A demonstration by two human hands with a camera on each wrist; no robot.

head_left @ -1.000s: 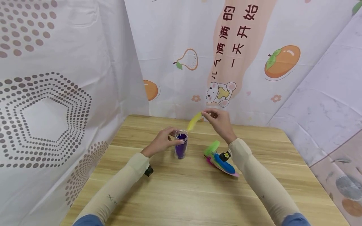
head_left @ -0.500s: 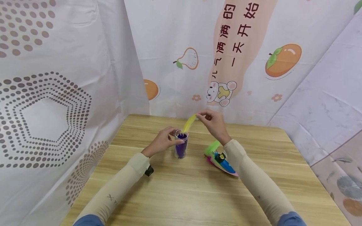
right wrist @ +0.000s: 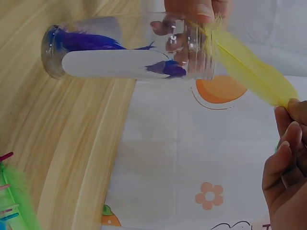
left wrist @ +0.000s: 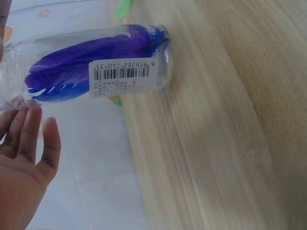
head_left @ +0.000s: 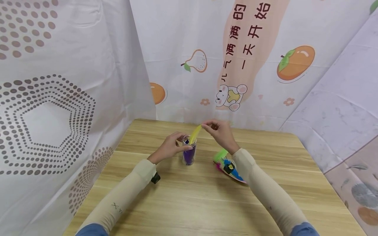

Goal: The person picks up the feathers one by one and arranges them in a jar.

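My left hand grips a clear jar near its mouth, thumb on the near side and fingers behind. The jar stands upright on the wooden table. Purple and blue feathers lie inside it, partly behind a white barcode label. Between thumb and fingers, my right hand pinches one end of a yellow feather. The feather slants down to the left, and its lower, fluffy end is at the mouth of the jar. Other fingers of the right hand are loosely bent.
Several feathers in green, pink and blue lie in a pile on the table, right of the jar and partly hidden by my right forearm. Black wrist cameras sit under both wrists. A printed cloth hangs behind the table.
My right hand has moved left and down, bringing the yellow feather from beside the jar's rim to its mouth, with the lower end in the opening. The left hand and jar have stayed put.
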